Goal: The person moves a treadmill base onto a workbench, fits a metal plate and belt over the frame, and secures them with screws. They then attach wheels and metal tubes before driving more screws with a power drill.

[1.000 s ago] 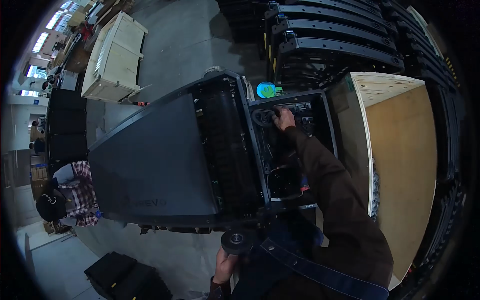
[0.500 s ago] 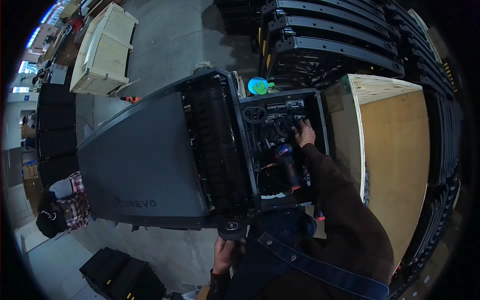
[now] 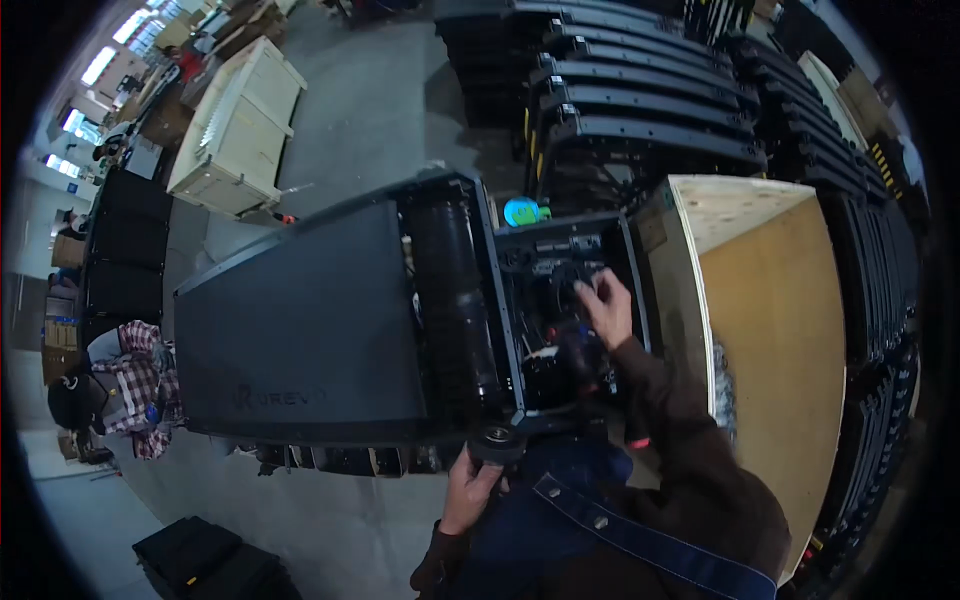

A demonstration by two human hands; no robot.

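Note:
My left hand (image 3: pixel 472 494) grips a black wheel (image 3: pixel 497 444) at the near corner of a large dark panelled machine (image 3: pixel 300 330) with UREVO lettering. Over a black parts bin (image 3: pixel 625 260) to the right, my right hand (image 3: pixel 608 308) is closed, thumb and fingertips drawn together; what is pinched there is too small and dark to make out. Just below that hand lies a dark cordless drill (image 3: pixel 578 355), blurred. Black ring-shaped parts (image 3: pixel 517 257) and small metal pieces fill the upper part of the bin.
An open wooden crate (image 3: pixel 770 300) stands right of the bin, with stacked black frames (image 3: pixel 650 95) behind. A green and blue round object (image 3: pixel 524 211) sits at the bin's far edge. Left, a person in a checked shirt (image 3: pixel 140 385) stands by the machine; another wooden crate (image 3: pixel 240 130) is beyond.
My right hand has lifted from among the bin's parts, its fingers now pinched. My left hand is still at the wheel. The view has shifted, and the person at left appears more upright.

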